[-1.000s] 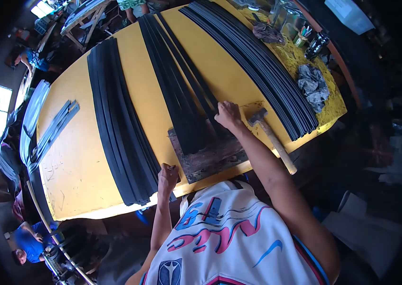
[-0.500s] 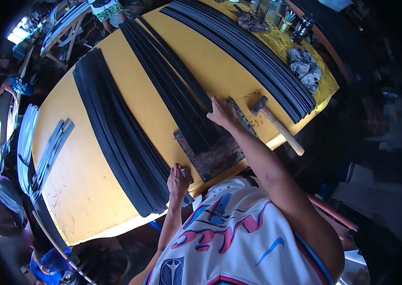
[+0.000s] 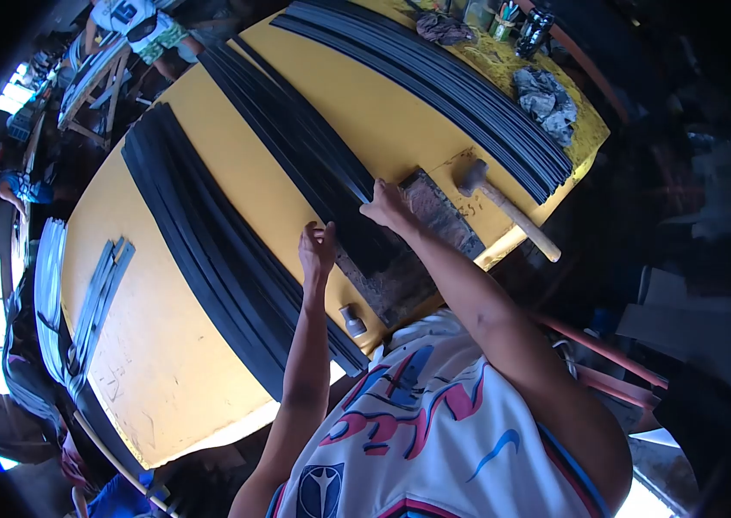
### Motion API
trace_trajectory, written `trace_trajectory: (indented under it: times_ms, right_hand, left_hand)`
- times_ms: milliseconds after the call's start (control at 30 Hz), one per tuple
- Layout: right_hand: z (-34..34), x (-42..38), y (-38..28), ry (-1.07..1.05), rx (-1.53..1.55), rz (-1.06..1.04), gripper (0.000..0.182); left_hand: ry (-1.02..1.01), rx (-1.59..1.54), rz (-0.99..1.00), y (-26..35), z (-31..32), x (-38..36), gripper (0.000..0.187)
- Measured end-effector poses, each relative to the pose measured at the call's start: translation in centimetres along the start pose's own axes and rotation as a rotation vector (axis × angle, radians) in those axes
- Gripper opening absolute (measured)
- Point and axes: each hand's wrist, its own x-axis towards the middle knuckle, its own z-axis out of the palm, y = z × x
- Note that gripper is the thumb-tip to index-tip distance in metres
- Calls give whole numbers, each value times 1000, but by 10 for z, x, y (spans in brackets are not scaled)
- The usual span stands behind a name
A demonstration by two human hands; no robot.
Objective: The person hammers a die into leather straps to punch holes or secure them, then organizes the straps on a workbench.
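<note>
Long black flat strips [image 3: 296, 142] run across the yellow table, their near ends resting on a dark, worn slab [image 3: 447, 216]. My right hand [image 3: 389, 207] is closed on the edge of a black strip at the right side of this bundle. At the bundle's left side, my left hand [image 3: 317, 252] has its fingers partly curled and apart, with nothing visible in them. Below it, a small grey metal cylinder-like piece [image 3: 352, 320] lies on the table. A hammer [image 3: 512, 207] with a wooden handle rests to the right of the slab.
More black strips lie in a left bundle [image 3: 201, 224] and a far right bundle [image 3: 443, 95]. Grey strips [image 3: 99, 302] sit at the table's left end. A crumpled cloth [image 3: 547, 104] and a dark jar [image 3: 534, 33] stand upper right. Other people work beyond the table.
My left hand has left the small metal piece and moved up to the strips. The separate strip on the right now lies against the bundle, with my right hand still on it.
</note>
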Motion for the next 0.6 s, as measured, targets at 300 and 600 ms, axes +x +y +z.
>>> trace_trajectory:
  times_ms: [300,600]
  right_hand:
    - [30,-9,-16,154,-134,140,51]
    - [-13,-8,-45,-147,52,329,46]
  left_hand:
    - [27,-58,-283,1,35,55,70]
    - [-332,-1141,-478,-3,59,81,17]
